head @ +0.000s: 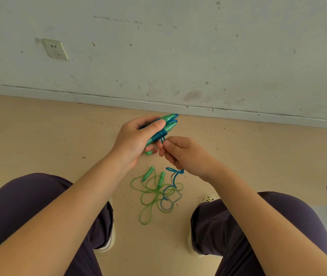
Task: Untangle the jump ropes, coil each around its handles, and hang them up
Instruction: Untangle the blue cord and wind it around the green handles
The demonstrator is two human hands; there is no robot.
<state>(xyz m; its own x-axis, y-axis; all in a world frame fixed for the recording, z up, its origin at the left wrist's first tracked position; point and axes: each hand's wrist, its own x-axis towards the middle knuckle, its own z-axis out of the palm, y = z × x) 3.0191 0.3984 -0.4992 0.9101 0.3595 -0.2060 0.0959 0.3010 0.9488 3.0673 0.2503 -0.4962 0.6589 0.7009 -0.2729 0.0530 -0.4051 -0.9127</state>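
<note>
I see the blue rope (159, 135) wound in tight, glossy turns round a pair of tapered green plastic handles (167, 122), held side by side above the floor (39, 136) near the foot of the wall (158, 46). My left hand (136, 138) grips that bundle, fingers curled under it and the thumb pressed flat along the top. My right hand (182, 154) sits just beside it, thumb and forefinger pinching the thin cord right below the coil; the slack runs down from that hand in a loose, twisting strand to the floor. There, between my knees, the green rope (150, 196) lies in a tangle of round, overlapping loops, translucent and thin, with its two short green handles (154, 176) lying close together at the far side of the heap. The tail of the blue rope crosses the right part of that tangle, and I cannot tell whether the two cords are actually knotted. The floor is smooth, tan and flecked with small dark specks. The wall is pale, scuffed and chipped, with a white socket (55, 49) set at its left.
</note>
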